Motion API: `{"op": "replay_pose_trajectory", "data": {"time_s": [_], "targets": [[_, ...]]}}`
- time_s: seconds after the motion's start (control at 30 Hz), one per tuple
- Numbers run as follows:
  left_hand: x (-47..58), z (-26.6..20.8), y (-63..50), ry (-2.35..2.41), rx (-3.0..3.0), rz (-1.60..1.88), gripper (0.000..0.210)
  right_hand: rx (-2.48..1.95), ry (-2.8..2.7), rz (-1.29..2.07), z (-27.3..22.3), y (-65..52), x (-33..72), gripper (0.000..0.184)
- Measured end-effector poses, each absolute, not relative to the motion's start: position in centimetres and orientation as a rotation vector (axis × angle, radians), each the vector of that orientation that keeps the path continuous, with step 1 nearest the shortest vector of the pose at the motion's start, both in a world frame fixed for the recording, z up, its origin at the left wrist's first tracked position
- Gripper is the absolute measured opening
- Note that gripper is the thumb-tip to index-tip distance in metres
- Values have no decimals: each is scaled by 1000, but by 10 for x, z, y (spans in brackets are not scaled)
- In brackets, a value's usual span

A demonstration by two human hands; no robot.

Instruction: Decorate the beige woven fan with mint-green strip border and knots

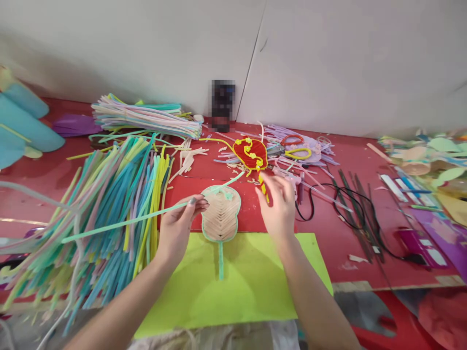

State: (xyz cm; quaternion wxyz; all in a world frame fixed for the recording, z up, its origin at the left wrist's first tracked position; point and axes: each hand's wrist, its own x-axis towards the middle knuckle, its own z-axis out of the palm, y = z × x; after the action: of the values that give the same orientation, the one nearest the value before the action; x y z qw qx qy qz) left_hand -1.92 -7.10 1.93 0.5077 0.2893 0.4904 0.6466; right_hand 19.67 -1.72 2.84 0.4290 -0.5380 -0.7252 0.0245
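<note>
My left hand (182, 223) pinches a long mint-green pipe cleaner (126, 222) between thumb and fingers. One end slants down to the left, and the other reaches up to the right past the fingers. Just beside those fingertips is a small beige fan (219, 216) with a herringbone pattern, a mint-green edge and a straight green handle. My right hand (278, 206) is raised with thumb and fingers apart. Behind its fingertips shows the yellow handle of a red fan (251, 154) with a yellow rim and small yellow flowers; whether they touch I cannot tell.
A lime-green sheet (251, 282) covers the near table edge. Pipe cleaners (120, 214) are heaped at left, with another bundle (146, 116) behind. Scissors (292, 147) lie among lilac pieces. A black cable (359, 206) and a purple box (421, 248) are at right. A wall (328, 63) stands behind.
</note>
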Motion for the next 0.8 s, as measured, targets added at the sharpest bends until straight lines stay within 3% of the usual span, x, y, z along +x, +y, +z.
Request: {"op": "replay_pose_trajectory", "data": {"time_s": [0.27, 0.37, 0.53, 0.63, 0.8], "targets": [[-22, 12, -78, 1148, 725, 1270, 24, -992, -2296, 24, 8, -27, 184, 32], [-27, 11, -81, 1133, 730, 1164, 25, -925, -2260, 1, 0, -24, 186, 32], [-19, 22, -70, 1044, 506, 1100, 25, -912, -2011, 38, -1, -26, 188, 50], [-10, 26, -53, 965, 469, 1012, 24, -998, -1983, -9, 6, -28, 192, 46], [-25, 36, -29, 1029, 1234, 887, 23, -1037, -2007, 18, 15, -26, 197, 28]]}}
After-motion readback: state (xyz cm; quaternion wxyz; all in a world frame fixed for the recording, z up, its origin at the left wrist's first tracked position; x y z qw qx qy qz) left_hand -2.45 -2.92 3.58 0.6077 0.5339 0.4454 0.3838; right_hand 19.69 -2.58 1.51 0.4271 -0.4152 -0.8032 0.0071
